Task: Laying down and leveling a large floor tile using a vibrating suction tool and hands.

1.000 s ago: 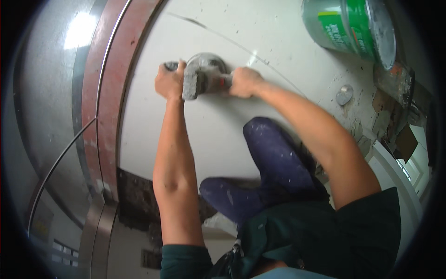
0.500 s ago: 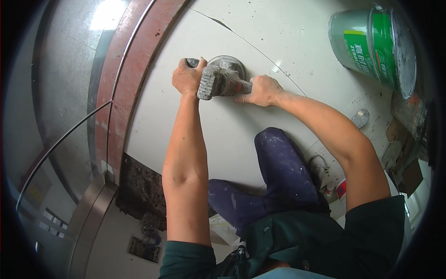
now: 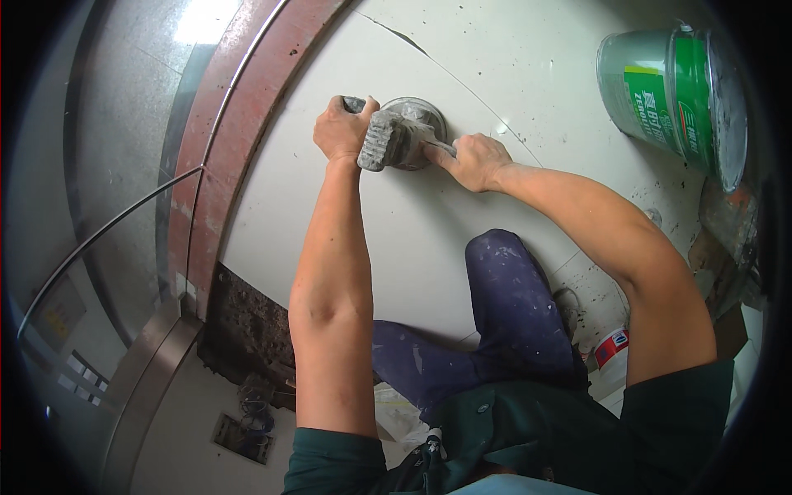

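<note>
A dusty grey tile vibrator (image 3: 396, 142) with a round suction pad (image 3: 431, 117) rests on a large pale floor tile (image 3: 289, 223). My left hand (image 3: 340, 134) wraps round its dark left handle. On the other side my right hand (image 3: 480, 162) is closed on the right handle, with one finger reaching along to the tool's body. The ribbed grey block of the tool sits nearest me, between both hands. Part of the pad is hidden under the body.
A green-labelled metal bucket (image 3: 660, 95) stands at the far right. Along the left runs a red border strip (image 3: 247, 107) beside glass with a metal rod. A rough dirt gap (image 3: 247, 318) lies by the tile's near-left edge. My knee (image 3: 499, 256) is on the tile.
The view has shifted slightly, so the bucket and tile joint sit further right. A finger of my right hand has moved onto the tool's body. Both hands keep their hold.
</note>
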Demonstrator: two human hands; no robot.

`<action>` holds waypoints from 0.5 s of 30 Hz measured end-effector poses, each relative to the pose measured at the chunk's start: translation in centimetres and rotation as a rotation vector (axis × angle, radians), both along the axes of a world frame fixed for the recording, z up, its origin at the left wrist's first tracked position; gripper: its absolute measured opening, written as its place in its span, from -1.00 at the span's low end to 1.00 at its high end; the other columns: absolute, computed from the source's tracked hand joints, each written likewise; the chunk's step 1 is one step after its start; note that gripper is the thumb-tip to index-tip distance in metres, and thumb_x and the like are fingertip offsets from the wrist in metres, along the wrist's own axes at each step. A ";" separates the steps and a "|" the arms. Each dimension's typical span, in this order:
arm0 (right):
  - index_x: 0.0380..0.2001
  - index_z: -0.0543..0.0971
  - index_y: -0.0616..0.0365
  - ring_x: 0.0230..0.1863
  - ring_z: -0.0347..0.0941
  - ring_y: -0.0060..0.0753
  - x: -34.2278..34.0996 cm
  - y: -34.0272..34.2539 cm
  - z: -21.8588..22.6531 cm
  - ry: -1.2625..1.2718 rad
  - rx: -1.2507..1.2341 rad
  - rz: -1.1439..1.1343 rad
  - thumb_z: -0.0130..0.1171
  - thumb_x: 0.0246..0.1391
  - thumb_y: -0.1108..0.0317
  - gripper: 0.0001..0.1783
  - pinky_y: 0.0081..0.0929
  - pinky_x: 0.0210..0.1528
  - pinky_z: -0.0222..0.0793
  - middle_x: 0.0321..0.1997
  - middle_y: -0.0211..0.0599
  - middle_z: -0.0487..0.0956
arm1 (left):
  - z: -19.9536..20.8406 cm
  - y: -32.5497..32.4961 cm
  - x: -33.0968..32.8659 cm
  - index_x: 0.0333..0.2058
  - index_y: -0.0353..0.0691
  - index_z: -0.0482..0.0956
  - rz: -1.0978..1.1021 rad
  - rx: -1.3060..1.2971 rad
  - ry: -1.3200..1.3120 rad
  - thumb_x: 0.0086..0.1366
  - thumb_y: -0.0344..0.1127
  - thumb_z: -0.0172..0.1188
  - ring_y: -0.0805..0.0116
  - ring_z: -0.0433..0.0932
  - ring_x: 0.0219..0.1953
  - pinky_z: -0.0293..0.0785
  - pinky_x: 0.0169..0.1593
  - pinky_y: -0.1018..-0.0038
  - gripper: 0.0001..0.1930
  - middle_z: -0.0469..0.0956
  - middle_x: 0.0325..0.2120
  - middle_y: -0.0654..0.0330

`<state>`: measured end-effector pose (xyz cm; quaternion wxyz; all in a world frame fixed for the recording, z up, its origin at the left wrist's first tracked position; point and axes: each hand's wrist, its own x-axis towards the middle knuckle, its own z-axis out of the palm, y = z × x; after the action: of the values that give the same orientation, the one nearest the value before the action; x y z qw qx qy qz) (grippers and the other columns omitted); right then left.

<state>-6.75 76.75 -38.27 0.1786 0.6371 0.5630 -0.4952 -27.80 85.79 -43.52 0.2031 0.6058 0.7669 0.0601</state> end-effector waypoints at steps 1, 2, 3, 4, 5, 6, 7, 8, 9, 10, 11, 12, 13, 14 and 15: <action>-0.28 0.70 0.34 -0.01 0.61 -0.02 0.0 0.1 -0.1 0.002 0.002 0.002 -0.38 0.17 -0.65 0.14 -0.15 0.09 0.48 -0.20 0.04 0.69 | 0.0 0.1 0.0 -0.41 -0.17 0.67 0.004 -0.009 0.000 -0.02 0.17 0.32 0.01 0.71 -0.35 0.61 -0.19 0.18 -0.53 0.70 -0.47 0.04; -0.33 0.68 0.37 -0.08 0.63 0.04 0.0 0.0 0.0 0.015 0.036 -0.006 -0.35 0.19 -0.61 0.11 -0.12 0.03 0.49 -0.26 0.09 0.68 | 0.1 0.1 0.0 -0.41 -0.18 0.67 0.006 -0.020 -0.004 -0.02 0.16 0.32 0.01 0.71 -0.35 0.61 -0.19 0.19 -0.53 0.70 -0.47 0.04; -0.38 0.67 0.39 -0.14 0.64 0.09 -0.1 -0.1 0.1 0.029 0.070 -0.015 -0.31 0.22 -0.58 0.08 -0.08 -0.02 0.51 -0.31 0.14 0.67 | 0.1 0.0 0.0 -0.41 -0.18 0.67 0.007 -0.021 -0.005 -0.02 0.16 0.32 0.01 0.71 -0.35 0.61 -0.19 0.19 -0.53 0.70 -0.47 0.04; -0.38 0.67 0.39 -0.14 0.64 0.09 -0.1 -0.2 0.1 0.028 0.069 -0.015 -0.31 0.22 -0.58 0.08 -0.08 -0.02 0.51 -0.31 0.14 0.67 | 0.2 -0.1 0.0 -0.41 -0.18 0.67 0.009 -0.022 0.000 -0.02 0.16 0.32 0.01 0.71 -0.36 0.61 -0.19 0.19 -0.54 0.70 -0.47 0.04; -0.38 0.67 0.38 -0.13 0.64 0.08 -0.1 -0.2 0.1 0.023 0.070 -0.019 -0.31 0.21 -0.58 0.08 -0.08 -0.01 0.51 -0.31 0.13 0.67 | 0.3 0.0 0.1 -0.41 -0.18 0.67 0.010 -0.020 0.002 -0.02 0.15 0.32 0.01 0.70 -0.36 0.61 -0.19 0.19 -0.54 0.70 -0.47 0.04; -0.38 0.68 0.38 -0.13 0.64 0.08 0.0 -0.1 0.2 0.019 0.071 -0.024 -0.31 0.21 -0.59 0.09 -0.08 -0.01 0.51 -0.31 0.12 0.68 | 0.4 0.0 0.2 -0.41 -0.18 0.67 0.009 -0.019 -0.001 -0.02 0.15 0.32 0.01 0.70 -0.36 0.61 -0.19 0.19 -0.54 0.70 -0.47 0.04; -0.38 0.68 0.38 -0.13 0.64 0.08 0.0 -0.3 0.2 0.017 0.072 -0.025 -0.31 0.21 -0.59 0.09 -0.08 -0.01 0.51 -0.31 0.12 0.68 | 0.4 -0.1 0.3 -0.42 -0.18 0.67 0.002 -0.015 -0.016 -0.01 0.14 0.32 0.01 0.70 -0.36 0.61 -0.19 0.19 -0.55 0.70 -0.48 0.04; -0.37 0.68 0.37 -0.12 0.64 0.07 -0.1 -0.3 0.1 0.011 0.078 -0.033 -0.31 0.21 -0.59 0.08 -0.08 0.00 0.50 -0.30 0.12 0.68 | 0.5 0.0 0.2 -0.42 -0.18 0.67 -0.002 -0.010 -0.025 -0.01 0.14 0.32 0.01 0.70 -0.37 0.61 -0.20 0.19 -0.55 0.70 -0.48 0.04; -0.36 0.68 0.37 -0.11 0.64 0.06 -0.2 -0.3 0.1 0.006 0.084 -0.041 -0.30 0.21 -0.59 0.08 -0.08 0.01 0.50 -0.29 0.11 0.68 | 0.5 0.1 0.2 -0.42 -0.18 0.67 -0.001 -0.007 -0.022 -0.01 0.14 0.32 0.01 0.70 -0.37 0.61 -0.20 0.19 -0.55 0.70 -0.48 0.04; -0.36 0.68 0.37 -0.11 0.64 0.06 -0.1 -0.2 0.0 0.010 0.086 -0.040 -0.30 0.21 -0.59 0.08 -0.08 0.01 0.50 -0.29 0.11 0.68 | 0.4 0.2 0.2 -0.43 -0.18 0.67 -0.002 -0.004 -0.009 -0.01 0.13 0.32 0.02 0.70 -0.37 0.61 -0.21 0.18 -0.56 0.70 -0.48 0.04; -0.35 0.69 0.37 -0.11 0.63 0.06 0.0 -0.1 0.2 0.019 0.080 -0.040 -0.30 0.20 -0.59 0.08 -0.09 0.01 0.50 -0.29 0.11 0.68 | 0.4 0.2 0.1 -0.43 -0.17 0.66 -0.005 -0.003 0.005 0.00 0.13 0.32 0.02 0.70 -0.38 0.61 -0.21 0.18 -0.57 0.70 -0.49 0.04; -0.34 0.69 0.37 -0.10 0.63 0.06 0.0 0.0 0.3 0.029 0.075 -0.041 -0.29 0.20 -0.59 0.08 -0.09 0.02 0.50 -0.28 0.10 0.68 | 0.3 0.2 0.1 -0.43 -0.17 0.66 -0.004 -0.003 0.009 0.00 0.13 0.32 0.02 0.70 -0.38 0.61 -0.21 0.18 -0.57 0.70 -0.49 0.04; -0.34 0.69 0.37 -0.10 0.63 0.06 -0.1 -0.1 0.3 0.033 0.074 -0.040 -0.29 0.20 -0.59 0.08 -0.09 0.02 0.50 -0.28 0.10 0.68 | 0.2 0.1 0.0 -0.44 -0.17 0.66 -0.009 0.003 0.007 0.00 0.13 0.32 0.02 0.70 -0.38 0.61 -0.22 0.18 -0.57 0.70 -0.49 0.05; -0.33 0.69 0.37 -0.10 0.63 0.06 0.0 -0.2 0.2 0.024 0.089 -0.045 -0.28 0.21 -0.59 0.07 -0.09 0.02 0.50 -0.28 0.09 0.68 | 0.2 0.2 0.1 -0.45 -0.17 0.66 -0.014 0.012 0.003 0.00 0.13 0.32 0.02 0.70 -0.38 0.61 -0.22 0.18 -0.57 0.70 -0.49 0.05; -0.32 0.68 0.37 -0.10 0.63 0.05 0.0 -0.3 0.2 0.015 0.105 -0.050 -0.27 0.21 -0.58 0.06 -0.09 0.02 0.50 -0.28 0.09 0.68 | 0.1 0.2 0.1 -0.45 -0.17 0.66 -0.013 0.015 0.004 0.00 0.13 0.32 0.02 0.70 -0.38 0.61 -0.22 0.18 -0.57 0.70 -0.49 0.05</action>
<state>-6.76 76.47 -38.09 0.1284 0.6559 0.5733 -0.4740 -27.70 85.95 -43.42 0.1975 0.6125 0.7628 0.0632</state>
